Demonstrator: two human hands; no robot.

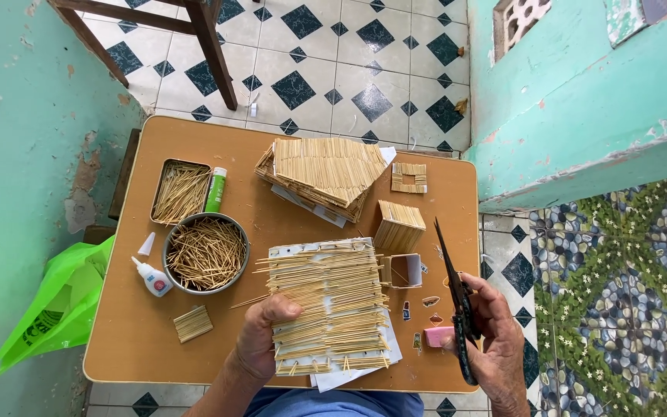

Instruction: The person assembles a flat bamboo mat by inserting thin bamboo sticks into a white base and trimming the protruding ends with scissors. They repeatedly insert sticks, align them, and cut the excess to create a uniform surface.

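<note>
At the far left of the round-cornered brown wooden table, a rectangular metal tin of loose wooden sticks lies beside a green cylindrical glue stick, and a round metal bowl heaped with thin sticks stands just in front of them; a small white glue bottle with a red label lies touching the bowl's left side, and a short bundle of cut sticks lies near the table's front edge. The left hand is closed on the lower left corner of a flat white card panel covered with rows of thin wooden sticks, thumb on top, the other fingers hidden beneath. The panel lies flat at the table's front centre, its sticks running left to right, their ragged ends overhanging both side edges. Beyond it rests a larger stick-covered pitched roof piece, with a small stick-clad block and a small stick frame to its right. The right hand grips a pair of dark metal scissors by the handles, blades appearing nearly closed and pointing away from the person, roughly across the run of the sticks. The scissors stand just beside the panel's right edge, so the right hand is the nearer to those overhanging ends. A small pink block lies just left of that hand
</note>
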